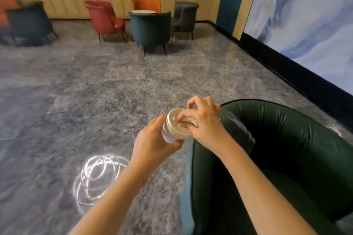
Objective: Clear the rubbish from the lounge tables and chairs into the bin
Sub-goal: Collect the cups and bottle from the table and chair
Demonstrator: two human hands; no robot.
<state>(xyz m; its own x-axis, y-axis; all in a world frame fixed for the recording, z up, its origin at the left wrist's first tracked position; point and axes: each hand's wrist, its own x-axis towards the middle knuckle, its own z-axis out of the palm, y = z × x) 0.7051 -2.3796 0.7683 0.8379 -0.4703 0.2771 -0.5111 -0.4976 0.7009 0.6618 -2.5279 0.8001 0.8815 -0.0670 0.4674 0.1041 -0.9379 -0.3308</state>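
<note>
A stack of white paper cups is held out in front of me above the floor, tilted with its open mouth toward me. My left hand grips the stack round its side from the left. My right hand lies over the rim with its fingers curled at the cup mouth, where something clear and crumpled shows inside. A black plastic bag hangs below my right wrist; how it is held is hidden. No bin is in view.
A dark green armchair stands just right of my hands. Across the grey carpet, red, teal, orange and grey chairs ring a small white table. Another teal chair is far left. A wall runs along the right.
</note>
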